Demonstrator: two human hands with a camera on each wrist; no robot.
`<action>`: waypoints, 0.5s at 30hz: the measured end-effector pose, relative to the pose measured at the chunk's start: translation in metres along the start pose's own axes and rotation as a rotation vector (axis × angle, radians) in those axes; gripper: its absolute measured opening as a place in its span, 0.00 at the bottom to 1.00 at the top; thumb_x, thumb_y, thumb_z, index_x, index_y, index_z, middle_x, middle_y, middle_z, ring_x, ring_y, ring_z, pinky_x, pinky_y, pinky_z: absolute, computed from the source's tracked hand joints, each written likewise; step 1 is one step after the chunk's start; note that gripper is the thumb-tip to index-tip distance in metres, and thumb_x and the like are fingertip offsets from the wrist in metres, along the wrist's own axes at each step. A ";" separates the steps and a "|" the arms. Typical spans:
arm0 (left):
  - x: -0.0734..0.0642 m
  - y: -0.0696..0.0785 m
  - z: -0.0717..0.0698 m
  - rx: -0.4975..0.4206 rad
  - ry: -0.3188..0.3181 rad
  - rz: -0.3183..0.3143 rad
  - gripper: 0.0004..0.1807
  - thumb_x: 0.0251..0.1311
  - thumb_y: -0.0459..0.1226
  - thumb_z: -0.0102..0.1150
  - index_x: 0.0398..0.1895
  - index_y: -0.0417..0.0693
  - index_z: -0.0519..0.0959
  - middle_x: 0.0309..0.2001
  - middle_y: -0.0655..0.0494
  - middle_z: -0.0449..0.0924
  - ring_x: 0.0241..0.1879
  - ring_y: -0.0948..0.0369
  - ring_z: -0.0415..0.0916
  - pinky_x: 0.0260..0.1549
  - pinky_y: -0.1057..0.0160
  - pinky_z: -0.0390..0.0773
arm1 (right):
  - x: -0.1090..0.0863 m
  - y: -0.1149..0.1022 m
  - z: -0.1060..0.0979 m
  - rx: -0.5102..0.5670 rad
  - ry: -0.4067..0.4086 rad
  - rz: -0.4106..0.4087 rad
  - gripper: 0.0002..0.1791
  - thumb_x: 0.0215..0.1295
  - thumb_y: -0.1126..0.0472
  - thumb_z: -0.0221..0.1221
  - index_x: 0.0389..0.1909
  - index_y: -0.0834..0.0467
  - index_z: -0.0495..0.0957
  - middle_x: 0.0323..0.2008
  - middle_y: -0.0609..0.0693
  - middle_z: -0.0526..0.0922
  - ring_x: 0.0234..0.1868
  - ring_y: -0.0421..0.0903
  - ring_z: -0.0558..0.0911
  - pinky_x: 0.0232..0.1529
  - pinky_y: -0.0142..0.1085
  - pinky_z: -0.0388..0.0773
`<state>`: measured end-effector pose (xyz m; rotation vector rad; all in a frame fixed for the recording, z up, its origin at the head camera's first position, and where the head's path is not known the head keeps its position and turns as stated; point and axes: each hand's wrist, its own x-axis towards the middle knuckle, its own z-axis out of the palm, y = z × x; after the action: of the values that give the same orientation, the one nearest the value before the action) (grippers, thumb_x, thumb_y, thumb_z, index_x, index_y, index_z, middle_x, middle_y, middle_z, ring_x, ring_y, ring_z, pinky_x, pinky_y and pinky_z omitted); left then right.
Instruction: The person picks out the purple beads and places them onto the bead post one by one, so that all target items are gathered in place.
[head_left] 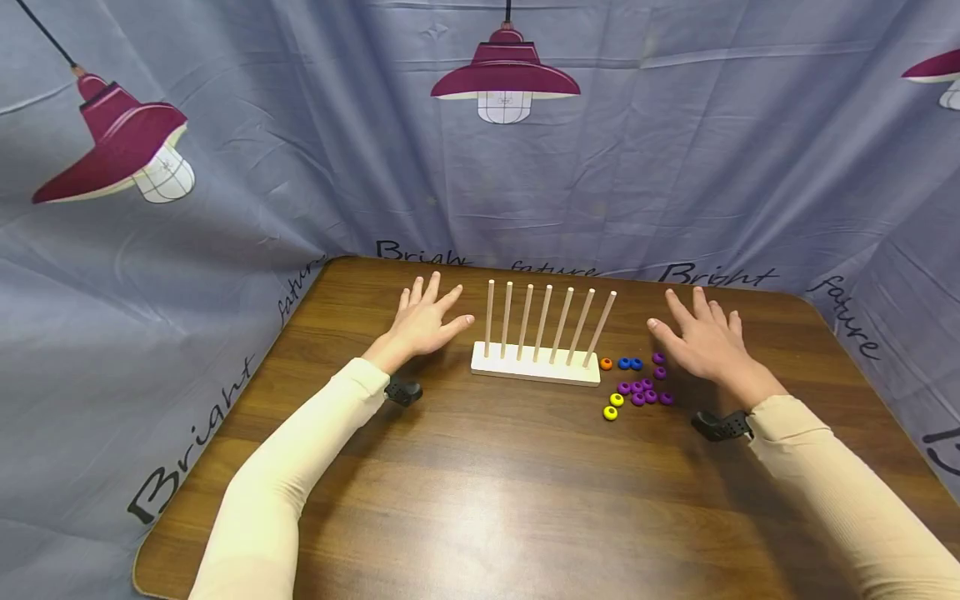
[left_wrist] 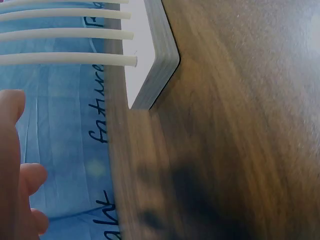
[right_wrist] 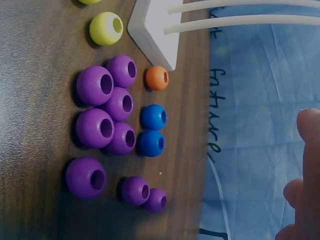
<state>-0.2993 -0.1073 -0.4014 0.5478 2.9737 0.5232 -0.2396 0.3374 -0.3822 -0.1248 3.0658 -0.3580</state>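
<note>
A pale wooden stand (head_left: 536,367) with several upright pegs sits on the table in the head view. My left hand (head_left: 423,321), fingers spread, hovers left of it and holds nothing. On the other side my right hand (head_left: 705,342) is likewise spread and bare, above and right of the loose beads. Those are several purple beads (right_wrist: 95,128), two blue beads (right_wrist: 153,117), one orange bead (right_wrist: 157,78) and two yellow beads (right_wrist: 106,28), lying on the table by the stand's right end. The pegs carry no beads. In the left wrist view, part of the left hand (left_wrist: 12,165) shows beside the stand.
The brown wooden table (head_left: 480,500) reaches back to a grey-blue curtain (head_left: 337,108) printed with lamps and lettering. Black wrist straps with cameras (head_left: 720,426) are worn on both arms.
</note>
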 end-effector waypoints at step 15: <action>-0.002 0.002 0.028 -0.012 -0.032 0.051 0.44 0.65 0.66 0.51 0.80 0.57 0.60 0.83 0.38 0.39 0.82 0.35 0.35 0.79 0.34 0.39 | -0.002 0.006 0.000 -0.013 -0.016 0.014 0.48 0.76 0.29 0.30 0.82 0.58 0.40 0.77 0.79 0.32 0.73 0.86 0.42 0.69 0.79 0.32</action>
<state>-0.2930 -0.0975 -0.4269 0.6262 2.9316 0.5302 -0.2378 0.3432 -0.3829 -0.1060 3.0526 -0.3342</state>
